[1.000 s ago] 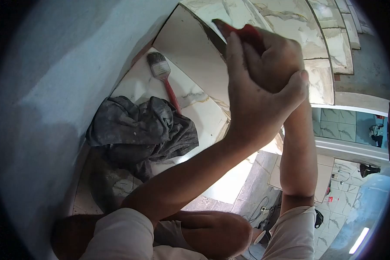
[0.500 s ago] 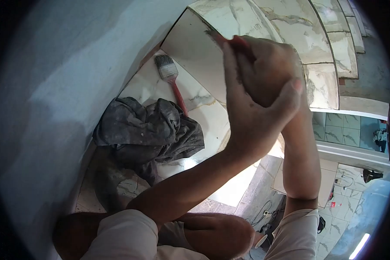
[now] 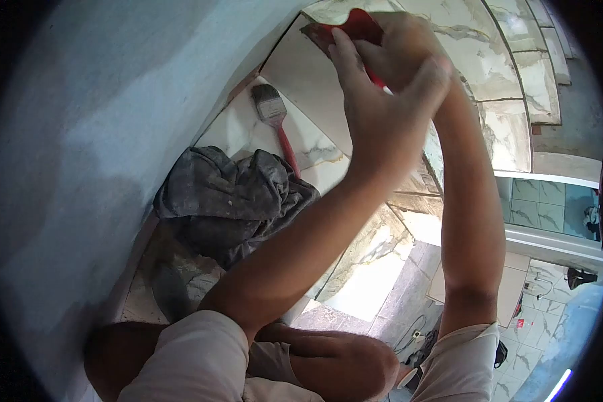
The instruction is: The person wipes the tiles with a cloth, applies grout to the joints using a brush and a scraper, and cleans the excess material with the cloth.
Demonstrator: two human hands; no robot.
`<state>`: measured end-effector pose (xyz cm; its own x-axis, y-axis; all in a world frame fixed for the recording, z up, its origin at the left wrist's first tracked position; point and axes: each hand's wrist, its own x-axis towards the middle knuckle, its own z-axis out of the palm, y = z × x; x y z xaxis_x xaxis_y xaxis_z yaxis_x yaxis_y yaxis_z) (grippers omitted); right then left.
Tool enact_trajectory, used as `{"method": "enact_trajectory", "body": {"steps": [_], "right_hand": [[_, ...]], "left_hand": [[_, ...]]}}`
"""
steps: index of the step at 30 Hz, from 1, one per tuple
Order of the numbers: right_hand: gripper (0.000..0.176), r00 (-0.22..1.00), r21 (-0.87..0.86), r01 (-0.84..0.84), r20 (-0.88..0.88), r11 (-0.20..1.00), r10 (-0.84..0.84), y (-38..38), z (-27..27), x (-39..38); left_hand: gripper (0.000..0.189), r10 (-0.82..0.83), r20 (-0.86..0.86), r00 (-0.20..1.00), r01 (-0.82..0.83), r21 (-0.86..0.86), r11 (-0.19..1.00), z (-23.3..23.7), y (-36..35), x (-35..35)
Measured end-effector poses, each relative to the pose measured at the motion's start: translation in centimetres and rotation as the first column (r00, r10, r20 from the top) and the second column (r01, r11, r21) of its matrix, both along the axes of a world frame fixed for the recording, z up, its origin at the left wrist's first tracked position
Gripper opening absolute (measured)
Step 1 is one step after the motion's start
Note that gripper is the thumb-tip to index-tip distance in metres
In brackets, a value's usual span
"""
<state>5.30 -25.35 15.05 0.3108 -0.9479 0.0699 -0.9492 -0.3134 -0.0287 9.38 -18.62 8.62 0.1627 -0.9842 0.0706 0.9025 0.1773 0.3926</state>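
Observation:
A red scraper-like tool point(image 3: 364, 27) with a dark, pointed edge is held high against the tiled steps. My right hand point(image 3: 405, 50) is closed around it, its fingers partly hidden. My left hand point(image 3: 388, 114) is wrapped over the right one, fingertips on the tool near its edge and thumb by the right wrist. Left of the hands, a paintbrush point(image 3: 270, 107) with dark bristles and a red handle lies on pale tile. A crumpled dark grey cloth point(image 3: 228, 187) covers the handle's end.
A pale blue-grey wall point(image 3: 100, 147) rises on the left. Marble-patterned steps point(image 3: 502, 127) curve across the upper right. My bent knee point(image 3: 355, 362) is at the bottom. Cables and a box-like pale surface point(image 3: 512, 275) are on the lower right.
Both hands have moved up and slightly left with the red tool, which shows more fully. The view has shifted slightly; the brush and cloth appear a little to the right.

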Motion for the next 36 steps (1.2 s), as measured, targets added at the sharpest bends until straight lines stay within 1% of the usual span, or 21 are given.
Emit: {"method": "enact_trajectory", "body": {"steps": [1,2,3,4,5,7,8,11,15,17,21,25,27,28,30,31,33,34,36], "right_hand": [[0.020,0.987,0.066,0.069,-0.149,0.995,-0.058,-0.5,0.2,1.0],[0.024,0.995,0.110,0.091,-0.036,0.990,-0.088,0.3,1.6,1.0],[0.023,0.998,0.054,0.063,-0.003,0.997,-0.063,0.8,1.7,1.1],[0.023,1.000,-0.015,0.029,0.009,0.999,-0.029,1.0,1.7,1.0],[0.022,1.000,-0.071,0.003,0.017,0.997,-0.002,1.2,1.8,0.9],[0.022,0.999,-0.113,-0.037,0.003,0.993,0.037,2.5,2.2,1.3],[0.022,0.998,-0.122,-0.064,-0.004,0.991,0.064,3.1,2.4,1.5],[0.023,0.987,-0.116,-0.161,-0.034,0.980,0.159,3.8,1.9,2.4],[0.023,0.993,-0.117,-0.106,-0.066,0.988,0.099,3.0,-0.3,3.2],[0.022,0.992,-0.167,-0.121,-0.042,0.978,0.116,2.9,0.0,2.8],[0.021,0.989,-0.184,-0.149,-0.054,0.972,0.141,3.6,0.9,2.9],[0.020,0.977,-0.112,-0.200,-0.096,0.973,0.190,4.0,0.9,3.5],[0.020,0.977,-0.098,-0.199,-0.097,0.975,0.189,3.8,0.7,3.3],[0.020,0.977,-0.155,-0.206,-0.079,0.966,0.196,3.8,0.4,3.0],[0.019,0.975,-0.269,-0.221,-0.047,0.937,0.217,3.5,-0.5,2.5],[0.018,0.973,-0.325,-0.228,-0.030,0.918,0.231,3.3,-1.0,2.4],[0.017,0.965,-0.430,-0.236,0.002,0.872,0.262,3.1,-1.5,2.5],[0.017,0.965,-0.430,-0.233,0.005,0.872,0.260,3.6,-1.2,2.4],[0.018,0.996,-0.389,-0.089,-0.045,0.917,0.077,5.9,0.1,2.2]], "left_hand": [[0.109,-0.002,0.002,1.000,0.002,-0.001,1.000,0.0,-0.3,-0.1],[0.109,-0.021,-0.027,0.999,0.021,-0.007,1.000,0.0,-0.7,-0.2],[0.108,-0.035,-0.056,0.998,0.034,-0.014,0.999,0.3,-0.9,0.0],[0.107,-0.101,-0.113,0.988,0.095,-0.060,0.994,0.6,-0.5,0.5],[0.107,-0.097,-0.109,0.989,0.091,-0.056,0.994,0.4,-0.2,0.8],[0.104,-0.066,-0.087,0.994,0.051,-0.168,0.984,0.4,0.3,1.1],[0.100,-0.075,-0.121,0.990,0.049,-0.205,0.977,0.4,0.6,1.3],[0.099,-0.028,-0.138,0.990,0.005,-0.159,0.987,0.4,1.3,2.0],[0.099,-0.065,-0.179,0.982,0.039,-0.146,0.988,-0.9,0.0,2.4],[0.101,-0.185,-0.245,0.952,0.149,-0.160,0.976,-1.1,0.0,2.5],[0.103,-0.181,-0.203,0.962,0.147,-0.173,0.974,-1.3,0.6,2.7],[0.104,-0.146,-0.159,0.976,0.119,-0.169,0.978,-1.0,1.0,3.1],[0.108,-0.132,-0.165,0.977,0.121,-0.074,0.990,-0.8,0.6,3.1],[0.108,-0.137,-0.163,0.977,0.127,-0.073,0.989,-1.0,0.1,2.8],[0.064,-0.085,-0.128,0.988,0.072,-0.107,0.992,-1.1,-1.0,2.6],[0.064,-0.085,-0.125,0.989,0.072,-0.106,0.992,-1.1,-1.0,2.8],[0.075,-0.164,-0.007,0.986,0.159,-0.219,0.963,-1.1,-0.4,3.6],[0.075,-0.166,-0.005,0.986,0.161,-0.219,0.962,-1.0,0.1,3.4],[0.113,-0.094,0.124,0.988,0.127,-0.285,0.950,-0.7,1.4,2.8]]}}
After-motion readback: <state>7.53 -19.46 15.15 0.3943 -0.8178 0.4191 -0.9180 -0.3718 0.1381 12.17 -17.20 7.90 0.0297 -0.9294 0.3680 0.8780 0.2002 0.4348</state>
